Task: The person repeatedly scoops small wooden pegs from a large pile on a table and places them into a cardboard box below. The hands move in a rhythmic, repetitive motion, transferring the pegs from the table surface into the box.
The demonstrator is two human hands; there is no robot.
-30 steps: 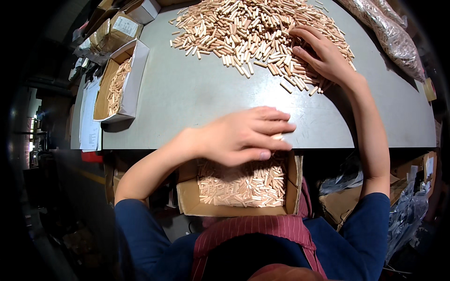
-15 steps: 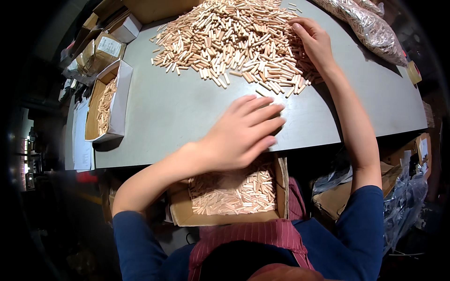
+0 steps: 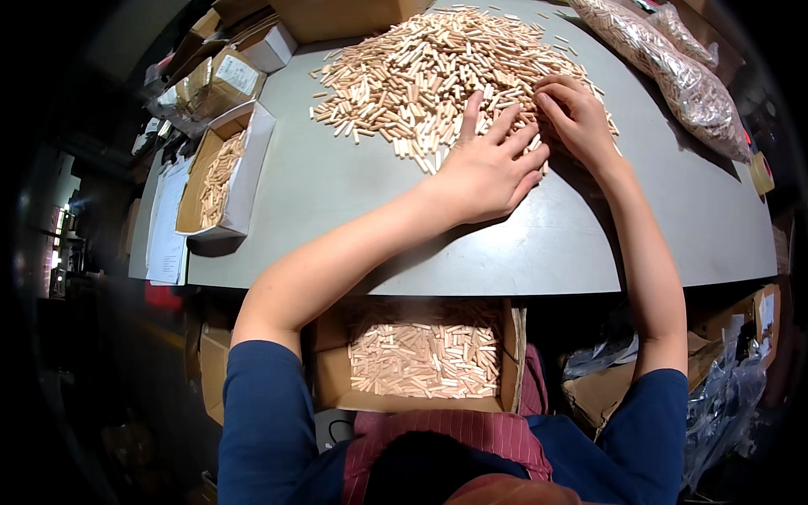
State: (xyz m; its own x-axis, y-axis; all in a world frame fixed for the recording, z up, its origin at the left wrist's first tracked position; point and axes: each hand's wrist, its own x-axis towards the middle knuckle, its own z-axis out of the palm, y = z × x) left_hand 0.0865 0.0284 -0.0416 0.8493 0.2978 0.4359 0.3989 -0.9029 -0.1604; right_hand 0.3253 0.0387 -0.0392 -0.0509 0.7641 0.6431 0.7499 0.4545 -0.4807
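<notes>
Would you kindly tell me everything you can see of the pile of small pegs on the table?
The pile of pegs is a loose mound of short, slim rods, wooden by their look, cream to pinkish-tan, pointing in all directions. It rests on the grey table, with stray pegs scattered around its edges. The left hand lies over its near edge, fingers spread; the right hand is at its right side, fingers bent.

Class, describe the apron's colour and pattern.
The apron is dark red with thin pale stripes, clearest in the head view.
</notes>
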